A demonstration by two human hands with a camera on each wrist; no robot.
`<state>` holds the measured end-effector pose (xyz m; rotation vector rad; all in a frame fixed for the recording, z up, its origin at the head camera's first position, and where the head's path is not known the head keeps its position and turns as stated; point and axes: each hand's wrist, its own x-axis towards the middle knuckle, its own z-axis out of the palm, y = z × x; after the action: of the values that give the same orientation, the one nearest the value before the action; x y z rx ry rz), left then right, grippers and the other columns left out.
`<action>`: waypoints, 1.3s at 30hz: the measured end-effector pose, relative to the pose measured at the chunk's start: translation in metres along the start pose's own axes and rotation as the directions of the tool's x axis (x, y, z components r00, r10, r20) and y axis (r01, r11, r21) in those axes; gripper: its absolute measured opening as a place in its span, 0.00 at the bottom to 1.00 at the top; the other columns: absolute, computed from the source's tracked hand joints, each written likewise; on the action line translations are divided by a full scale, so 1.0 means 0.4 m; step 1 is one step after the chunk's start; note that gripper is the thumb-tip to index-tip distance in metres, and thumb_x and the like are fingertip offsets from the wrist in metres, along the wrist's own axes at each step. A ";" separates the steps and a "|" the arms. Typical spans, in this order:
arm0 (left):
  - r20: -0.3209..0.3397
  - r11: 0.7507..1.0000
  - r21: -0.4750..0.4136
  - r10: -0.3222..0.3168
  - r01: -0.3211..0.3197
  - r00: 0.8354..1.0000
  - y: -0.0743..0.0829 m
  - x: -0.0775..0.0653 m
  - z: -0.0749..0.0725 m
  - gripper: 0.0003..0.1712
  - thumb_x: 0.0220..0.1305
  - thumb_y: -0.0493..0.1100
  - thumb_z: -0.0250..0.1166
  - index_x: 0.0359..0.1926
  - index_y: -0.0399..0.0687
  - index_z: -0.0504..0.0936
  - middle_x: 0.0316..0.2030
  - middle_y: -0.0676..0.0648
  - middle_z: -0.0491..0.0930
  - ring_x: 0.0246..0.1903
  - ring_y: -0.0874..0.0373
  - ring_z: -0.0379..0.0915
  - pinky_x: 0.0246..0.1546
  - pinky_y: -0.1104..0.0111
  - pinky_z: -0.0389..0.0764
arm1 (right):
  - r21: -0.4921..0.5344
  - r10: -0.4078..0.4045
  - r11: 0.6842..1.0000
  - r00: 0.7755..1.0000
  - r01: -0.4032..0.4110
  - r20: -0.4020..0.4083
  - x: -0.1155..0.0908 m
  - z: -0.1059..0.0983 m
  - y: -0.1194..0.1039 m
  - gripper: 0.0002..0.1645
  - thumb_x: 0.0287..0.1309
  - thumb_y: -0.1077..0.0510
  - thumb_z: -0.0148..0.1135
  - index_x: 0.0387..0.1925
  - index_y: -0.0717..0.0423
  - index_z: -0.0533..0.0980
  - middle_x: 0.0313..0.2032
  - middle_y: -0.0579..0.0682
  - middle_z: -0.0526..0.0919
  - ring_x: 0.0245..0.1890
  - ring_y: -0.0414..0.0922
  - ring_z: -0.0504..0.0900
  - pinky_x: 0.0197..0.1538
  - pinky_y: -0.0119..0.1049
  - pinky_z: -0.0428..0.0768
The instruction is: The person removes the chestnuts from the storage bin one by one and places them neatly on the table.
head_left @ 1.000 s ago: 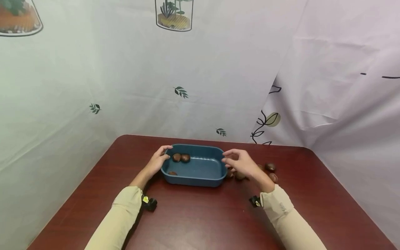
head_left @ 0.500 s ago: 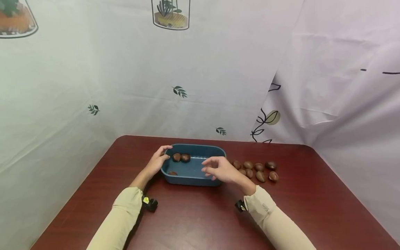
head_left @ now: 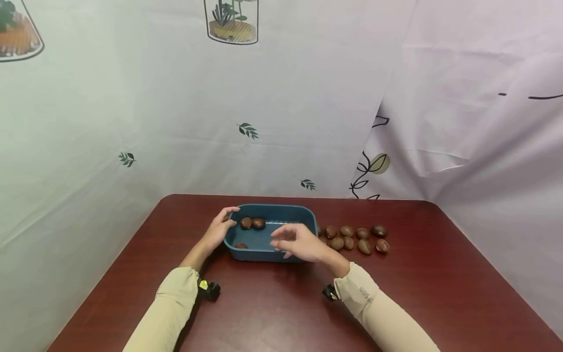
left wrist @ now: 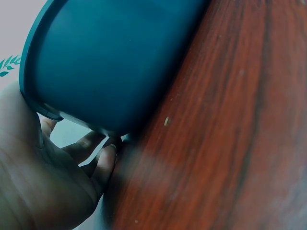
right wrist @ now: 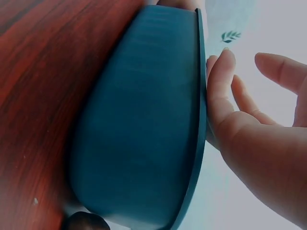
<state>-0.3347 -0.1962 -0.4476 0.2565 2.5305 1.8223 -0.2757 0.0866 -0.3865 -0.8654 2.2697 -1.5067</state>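
Observation:
A blue rectangular bin (head_left: 274, 207) stands near the table's far edge. My left hand (head_left: 216, 233) grips its left end, thumb over the rim and fingers around the outer wall; the left wrist view shows the fingers (left wrist: 105, 160) curled by the bin's underside. Inside lie brown chestnut-like nuts: two (head_left: 258, 223) side by side at the back left and one (head_left: 241, 246) at the front left. My right hand (head_left: 302, 243) hovers over the bin's right front, fingers loosely bent. In the right wrist view its thumb and fingers (right wrist: 222, 76) are spread apart with nothing between them.
Several more brown nuts (head_left: 346, 231) lie in loose rows on the dark red table (head_left: 268, 313), right of the bin. One nut (right wrist: 86, 221) sits close by the bin wall in the right wrist view. Pale printed cloth (head_left: 189, 98) hangs behind the table.
My right hand has moved left from the bin's right end to over its inside, uncovering the nuts on the table. The left hand keeps its hold on the bin, which stays in place.

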 end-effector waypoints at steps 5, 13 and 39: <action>0.000 1.000 -0.001 0.003 -0.003 1.000 0.004 -0.001 0.000 0.24 0.74 0.37 0.47 0.68 0.47 0.64 0.72 0.37 0.56 0.69 0.38 0.55 0.62 0.42 0.62 | 0.049 0.014 0.999 1.000 -0.015 0.023 -0.001 0.007 -0.002 0.16 0.67 0.59 0.61 0.53 0.63 0.78 0.47 0.61 0.85 0.44 0.49 0.86 0.40 0.41 0.84; 0.015 1.000 0.004 0.011 -0.011 1.000 0.013 -0.009 -0.003 0.24 0.75 0.37 0.45 0.70 0.44 0.62 0.74 0.36 0.52 0.71 0.36 0.50 0.64 0.40 0.57 | 0.120 0.058 0.990 0.994 -0.069 0.094 0.000 0.023 -0.013 0.17 0.68 0.60 0.58 0.54 0.66 0.77 0.47 0.60 0.86 0.43 0.48 0.87 0.41 0.42 0.84; 0.030 1.000 -0.002 -0.013 0.013 0.999 0.096 -0.053 -0.003 0.24 0.74 0.34 0.46 0.69 0.37 0.62 0.72 0.31 0.54 0.70 0.34 0.50 0.64 0.40 0.57 | 0.037 0.070 0.996 0.968 -0.081 0.242 0.006 0.083 -0.010 0.19 0.66 0.62 0.60 0.56 0.66 0.78 0.55 0.62 0.81 0.46 0.38 0.84 0.44 0.39 0.83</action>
<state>-0.3091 -0.1886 -0.4126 0.2650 2.5047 1.8021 -0.2585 0.0598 -0.3964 -0.8853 2.0618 -1.3369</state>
